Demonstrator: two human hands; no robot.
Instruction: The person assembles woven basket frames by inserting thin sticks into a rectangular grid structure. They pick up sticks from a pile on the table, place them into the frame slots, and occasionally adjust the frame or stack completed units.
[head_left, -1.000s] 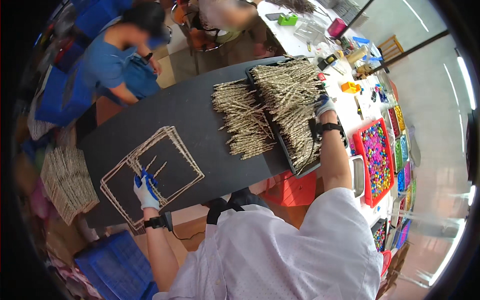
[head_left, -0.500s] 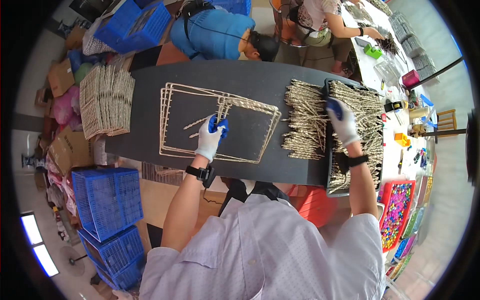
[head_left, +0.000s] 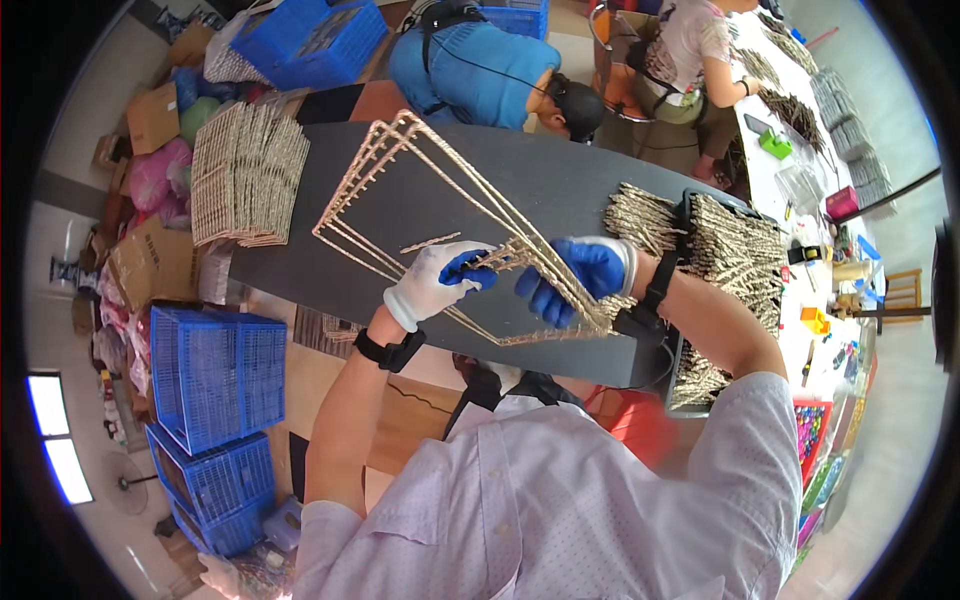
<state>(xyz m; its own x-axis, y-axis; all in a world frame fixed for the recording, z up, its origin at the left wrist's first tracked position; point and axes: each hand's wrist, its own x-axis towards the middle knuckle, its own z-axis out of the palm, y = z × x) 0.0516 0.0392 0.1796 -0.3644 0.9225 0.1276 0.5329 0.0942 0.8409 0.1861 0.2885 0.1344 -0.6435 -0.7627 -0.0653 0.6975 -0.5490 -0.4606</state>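
Glittery gold rectangular wire frames (head_left: 558, 270), lying together, are tilted up off the dark table (head_left: 270, 268). Short pegs line their far-left side. My left hand (head_left: 440, 282), in a white glove with blue palm, is closed on thin gold twisted sticks (head_left: 506, 256) beside the frames' right side. My right hand (head_left: 588, 275), gloved alike, has its palm turned up under that side. Its blue fingers are stretched and apart, with the frame bars across the palm; whether they bear weight I cannot tell. A single gold stick (head_left: 432, 242) shows just beyond my left hand.
Many more gold frames (head_left: 248, 180) are stacked at the table's left end. To the right lie loose gold sticks (head_left: 640, 215) and a black tray (head_left: 690, 409) full of them. Blue crates (head_left: 220, 375) stand left. A person in blue (head_left: 475, 70) bends beyond the table.
The frames have gone from flat on the table to tilted up. My right hand has come from the stick tray to the frames' right side. My left hand still grips sticks.
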